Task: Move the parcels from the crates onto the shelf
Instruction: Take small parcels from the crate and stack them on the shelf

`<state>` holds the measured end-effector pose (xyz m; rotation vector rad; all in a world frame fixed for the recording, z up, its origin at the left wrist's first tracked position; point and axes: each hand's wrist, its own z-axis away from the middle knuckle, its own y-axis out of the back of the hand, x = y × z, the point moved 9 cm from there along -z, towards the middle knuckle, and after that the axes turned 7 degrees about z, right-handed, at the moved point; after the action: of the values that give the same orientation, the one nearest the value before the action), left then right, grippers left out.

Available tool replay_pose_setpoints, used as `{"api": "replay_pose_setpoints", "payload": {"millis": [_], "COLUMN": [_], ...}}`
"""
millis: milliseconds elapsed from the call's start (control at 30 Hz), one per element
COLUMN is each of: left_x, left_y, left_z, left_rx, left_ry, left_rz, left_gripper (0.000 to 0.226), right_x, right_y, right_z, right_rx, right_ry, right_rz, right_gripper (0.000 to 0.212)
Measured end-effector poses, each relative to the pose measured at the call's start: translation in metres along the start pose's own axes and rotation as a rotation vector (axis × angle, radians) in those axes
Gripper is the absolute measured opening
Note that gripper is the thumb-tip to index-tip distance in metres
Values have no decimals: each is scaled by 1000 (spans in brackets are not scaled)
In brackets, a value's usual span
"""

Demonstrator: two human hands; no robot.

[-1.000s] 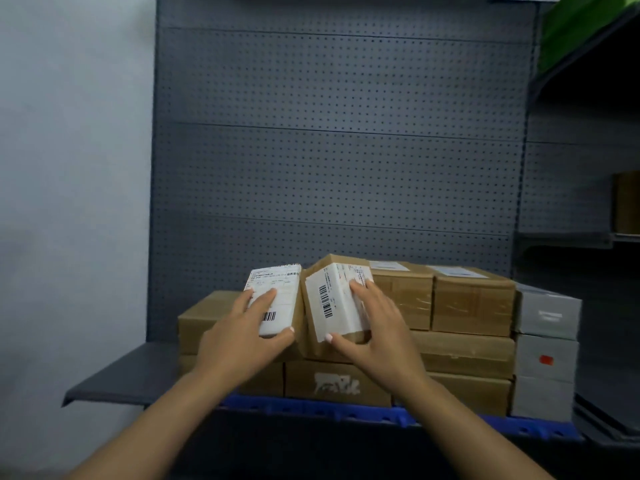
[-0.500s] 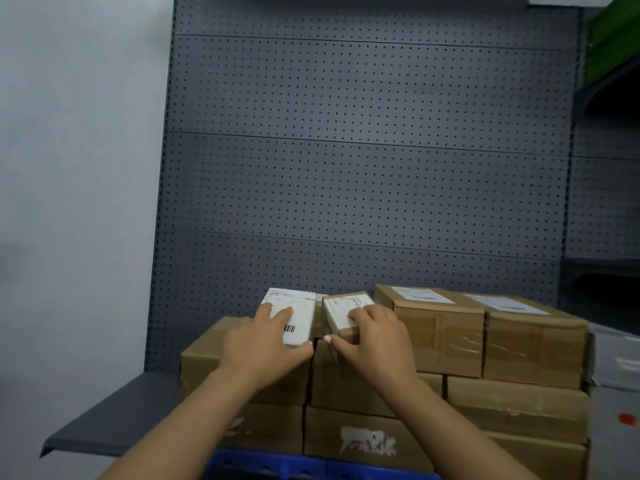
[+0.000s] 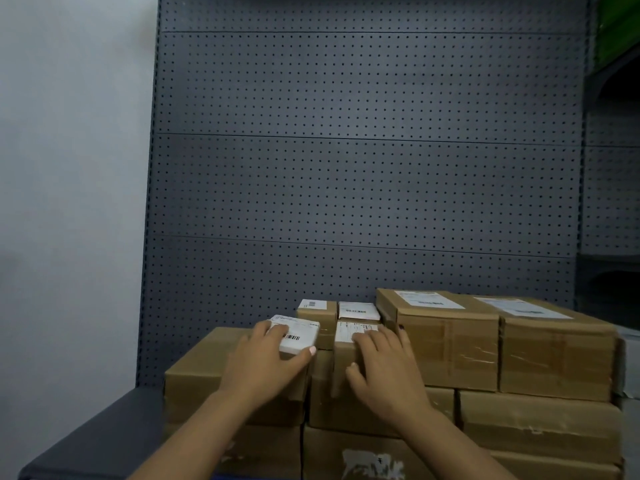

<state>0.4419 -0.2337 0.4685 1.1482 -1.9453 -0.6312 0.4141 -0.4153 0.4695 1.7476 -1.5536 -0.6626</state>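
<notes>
since half a second ago both small parcels have been pushed deeper onto the stacked cartons, and two more small labelled boxes [image 3: 317,311] now show behind them. the white parcel [image 3: 296,336] is flat and glossy, pinched between fingers and thumb of the left hand [image 3: 263,367]. the brown parcel [image 3: 353,348] is matte cardboard with a paper label; the right hand [image 3: 384,370] lies over it, fingers curled on its top, thumb on its front. big taped cartons [image 3: 446,344] stand just beside, on the grey shelf [image 3: 100,434]
</notes>
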Motion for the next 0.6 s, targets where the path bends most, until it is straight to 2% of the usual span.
{"api": "replay_pose_setpoints", "payload": {"millis": [300,500,600], "left_x": [6,17,24], "left_y": [-8,-27,-35], "left_z": [-17,-24,-25], "left_rx": [112,78,58], "left_ry": [46,56,59], "left_rz": [66,143,89], "left_gripper": [71,67,69], "right_x": [13,29,37], "right_y": [-2,-12,-18], "right_z": [-12,-15,-16], "right_rx": [67,128,170], "right_ry": [-13,-26,-26], "right_rz": [78,169,199], "right_gripper": [46,51,55]}}
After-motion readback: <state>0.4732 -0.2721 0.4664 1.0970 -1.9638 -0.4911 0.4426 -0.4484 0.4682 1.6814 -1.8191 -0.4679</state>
